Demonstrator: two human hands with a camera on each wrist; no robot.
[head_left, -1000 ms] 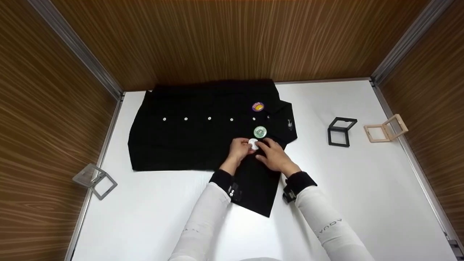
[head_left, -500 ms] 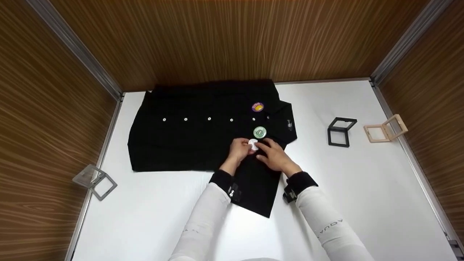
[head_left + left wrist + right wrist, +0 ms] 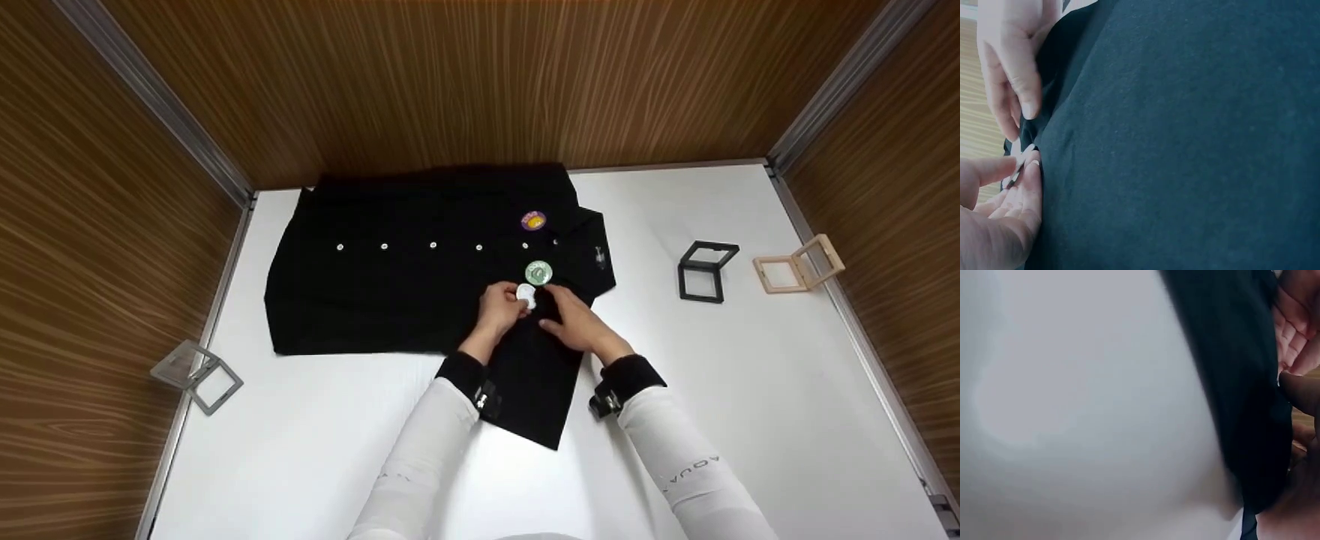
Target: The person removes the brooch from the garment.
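So I've got my left hand (image 3: 501,306) pinching a small white badge (image 3: 526,295) between thumb and fingertips, right on the black shirt (image 3: 405,285) near its collar end. In the left wrist view you can just see the badge's thin edge (image 3: 1021,163) caught between my thumb and forefinger, pressed up against the fabric. My right hand (image 3: 574,321) sits just right of the badge, resting on the shirt with fingers loosely bent toward it; I can't really tell if it's got hold of any cloth or is just lying there. The right wrist view is mostly blur, shirt edge and table.

The green badge (image 3: 538,272) is already on the shirt, just beyond the white one, almost touching it. A purple badge (image 3: 533,220) sits further back, on the far side of the button row.

The shirt lies flat across the white table (image 3: 750,375), collar to the right. Off to the right are a black frame (image 3: 703,271) and a wooden frame (image 3: 797,268), both open. A grey frame (image 3: 196,374) is by the left wall, nearer me.
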